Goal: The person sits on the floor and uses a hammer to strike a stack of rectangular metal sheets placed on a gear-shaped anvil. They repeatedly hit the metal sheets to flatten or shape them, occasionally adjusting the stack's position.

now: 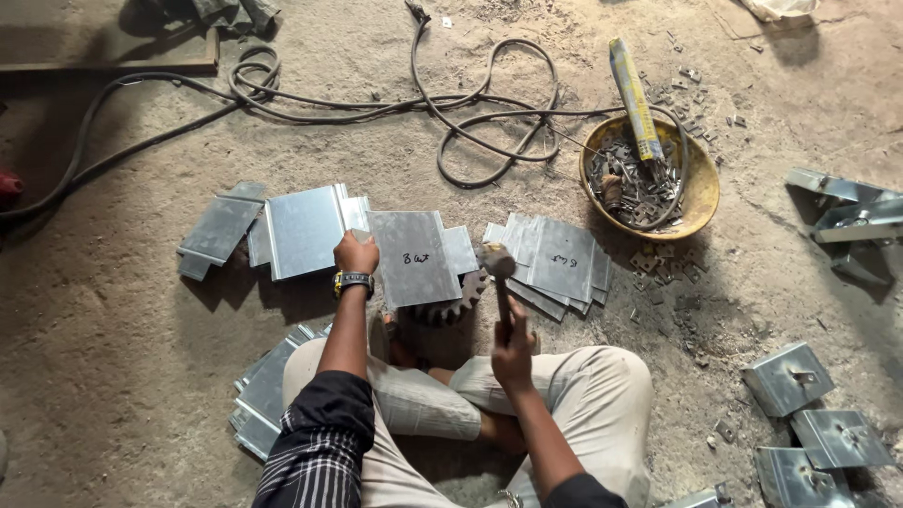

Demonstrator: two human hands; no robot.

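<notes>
My left hand [356,253] grips the left edge of a flat galvanised metal sheet piece [414,259] with handwriting on it. The piece rests on a dark toothed gear [450,309] lying on the ground in front of my crossed legs. In my right hand [514,350] is a hammer [499,273], its head raised just over the sheet's right edge. A watch sits on my left wrist.
Stacks of cut metal sheets lie left [303,229], right [557,263] and beside my left knee [266,390]. A yellow bowl [701,193] holds small metal parts and a wrapped rod pack. Black cables [470,118] loop across the dirt floor. Folded metal brackets [788,376] sit at right.
</notes>
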